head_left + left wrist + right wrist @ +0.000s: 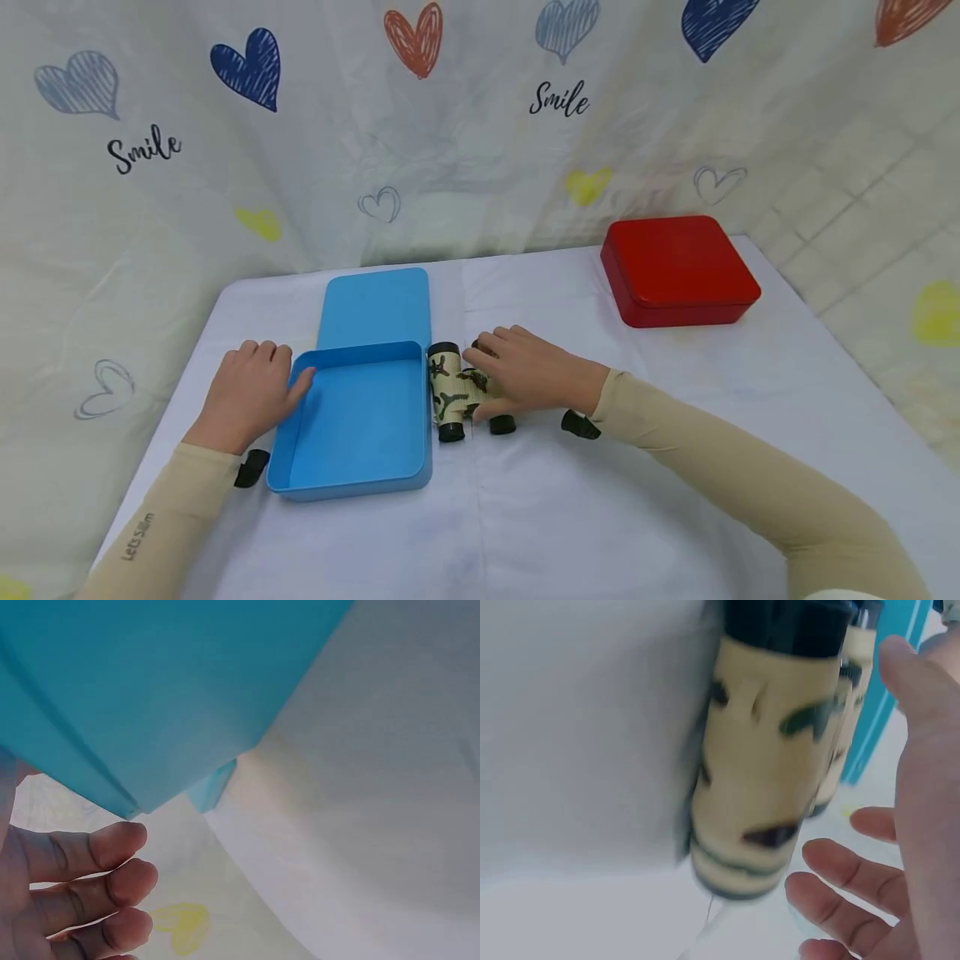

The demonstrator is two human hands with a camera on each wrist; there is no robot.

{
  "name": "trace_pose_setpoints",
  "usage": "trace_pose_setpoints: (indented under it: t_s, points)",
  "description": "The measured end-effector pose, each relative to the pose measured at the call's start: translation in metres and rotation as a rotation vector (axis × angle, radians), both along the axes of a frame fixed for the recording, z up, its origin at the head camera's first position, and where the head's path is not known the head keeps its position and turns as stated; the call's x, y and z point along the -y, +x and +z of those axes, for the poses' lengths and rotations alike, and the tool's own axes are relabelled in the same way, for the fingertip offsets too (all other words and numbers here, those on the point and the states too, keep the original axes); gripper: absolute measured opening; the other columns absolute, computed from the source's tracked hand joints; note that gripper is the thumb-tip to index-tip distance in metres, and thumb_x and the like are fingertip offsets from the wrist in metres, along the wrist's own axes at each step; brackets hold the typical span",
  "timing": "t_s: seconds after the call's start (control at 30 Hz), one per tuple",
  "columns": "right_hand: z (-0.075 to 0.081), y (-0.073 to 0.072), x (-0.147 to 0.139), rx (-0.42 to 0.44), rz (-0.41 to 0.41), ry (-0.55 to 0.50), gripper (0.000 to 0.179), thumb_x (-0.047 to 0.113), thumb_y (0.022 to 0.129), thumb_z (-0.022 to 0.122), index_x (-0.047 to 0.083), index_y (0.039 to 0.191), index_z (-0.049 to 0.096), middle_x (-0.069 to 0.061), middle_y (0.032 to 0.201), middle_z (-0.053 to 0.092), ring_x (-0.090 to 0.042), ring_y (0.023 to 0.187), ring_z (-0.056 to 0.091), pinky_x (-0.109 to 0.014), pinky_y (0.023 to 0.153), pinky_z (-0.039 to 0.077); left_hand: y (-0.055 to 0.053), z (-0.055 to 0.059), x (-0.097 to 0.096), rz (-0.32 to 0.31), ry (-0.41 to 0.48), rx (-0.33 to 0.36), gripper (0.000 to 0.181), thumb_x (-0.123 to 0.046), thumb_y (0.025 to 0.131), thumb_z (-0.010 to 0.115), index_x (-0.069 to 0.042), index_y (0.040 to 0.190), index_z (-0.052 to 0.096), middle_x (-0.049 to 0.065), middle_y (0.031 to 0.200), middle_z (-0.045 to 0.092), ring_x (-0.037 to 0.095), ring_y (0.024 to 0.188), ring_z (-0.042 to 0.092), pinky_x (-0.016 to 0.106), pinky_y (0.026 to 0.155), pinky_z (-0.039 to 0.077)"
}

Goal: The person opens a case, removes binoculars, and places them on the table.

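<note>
Left hand at the left wall of the blue box, thumb laid over its rim, the other fingers outside, fairly straight, side by side with slim gaps at the tips; how firmly they press cannot be told; the box itself stands open side up on the white cloth, smooth, shallow, round-cornered, likely light, stiff and a little slippery, best steadied by a side wall; beyond its far wall a flat blue panel, possibly its lid; just right of the box, a pair of binoculars lies with the barrels running away from the person; whether it touches the box wall cannot be told; judged light to moderate in weight, rigid in the barrels, perhaps with some give at the middle joint, lenses the fragile part; a hold across both barrels, or around the right one, seems sound, clear of the glass ends; in looks, cream ground with dark green and brown camouflage blotches, black end rings; above its right barrel the right hand, fingers and thumb spread apart, not closed round it, contact uncertain; farther right of the box and beyond it, a red box, its top covered.
</note>
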State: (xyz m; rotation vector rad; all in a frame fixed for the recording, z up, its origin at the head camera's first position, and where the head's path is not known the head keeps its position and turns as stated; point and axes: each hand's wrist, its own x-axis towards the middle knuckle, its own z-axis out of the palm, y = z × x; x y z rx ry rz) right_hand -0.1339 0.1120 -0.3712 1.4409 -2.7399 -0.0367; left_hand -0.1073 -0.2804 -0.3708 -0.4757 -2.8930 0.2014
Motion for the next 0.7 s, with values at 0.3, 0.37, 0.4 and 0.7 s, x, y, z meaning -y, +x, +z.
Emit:
trace_pose_setpoints:
  t_s: [0.3, 0.37, 0.4, 0.7]
  points:
    - [0.010, -0.010, -0.047, -0.001, -0.088, -0.041, 0.070, 0.063, 0.090, 0.071, 0.010, 0.133, 0.058, -0.006, 0.111, 0.061, -0.019, 0.094, 0.056, -0.032, 0.084, 0.052, -0.012, 0.024, -0.015, 0.004, 0.083, -0.122, 0.051, -0.040, 0.090, 0.075, 0.009, 0.097, 0.065, 0.030, 0.091, 0.067, 0.047, 0.089, 0.062, 0.056, 0.071, 0.055]
    - [0.012, -0.012, -0.060, 0.012, -0.114, -0.052, 0.070, 0.061, 0.090, 0.072, 0.009, 0.134, 0.058, -0.007, 0.113, 0.062, -0.020, 0.096, 0.057, -0.032, 0.086, 0.054, -0.017, 0.032, -0.019, -0.011, 0.108, -0.172, 0.050, -0.039, 0.090, 0.075, 0.009, 0.096, 0.064, 0.032, 0.091, 0.067, 0.048, 0.089, 0.062, 0.057, 0.071, 0.055]
    - [0.014, -0.012, -0.066, 0.017, -0.132, -0.054, 0.071, 0.061, 0.089, 0.072, 0.009, 0.135, 0.057, -0.007, 0.115, 0.062, -0.020, 0.099, 0.057, -0.032, 0.087, 0.055, -0.019, 0.036, -0.021, -0.022, 0.115, -0.193, 0.050, -0.039, 0.089, 0.075, 0.009, 0.097, 0.064, 0.032, 0.091, 0.067, 0.049, 0.089, 0.062, 0.058, 0.072, 0.054]
    - [0.025, -0.018, -0.121, 0.002, -0.260, -0.068, 0.068, 0.057, 0.087, 0.077, 0.010, 0.134, 0.059, -0.009, 0.117, 0.065, -0.022, 0.099, 0.060, -0.032, 0.083, 0.059, -0.042, 0.062, -0.049, -0.121, 0.101, -0.276, 0.047, -0.037, 0.090, 0.076, 0.007, 0.096, 0.062, 0.027, 0.086, 0.065, 0.043, 0.084, 0.059, 0.051, 0.067, 0.051]
